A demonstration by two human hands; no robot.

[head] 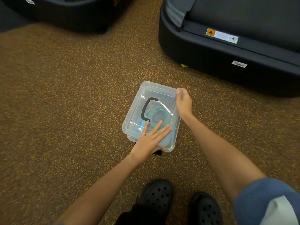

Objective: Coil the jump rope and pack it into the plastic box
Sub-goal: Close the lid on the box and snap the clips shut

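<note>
A clear plastic box (137, 109) stands on the speckled floor, its see-through lid on top with a black carry handle (146, 108). Through the lid I see the teal jump rope (159, 115) lying coiled inside. My left hand (150, 140) lies flat on the near end of the lid, fingers straight and spread, thumb under the near rim. My right hand (183, 102) grips the lid's far right corner, fingers curled over the edge.
A black treadmill base (227, 59) with warning stickers stands close at the right rear. Another dark machine base (65, 12) sits at the far left. My black clogs (157, 194) are just in front of the box on the brown rubber floor (65, 103).
</note>
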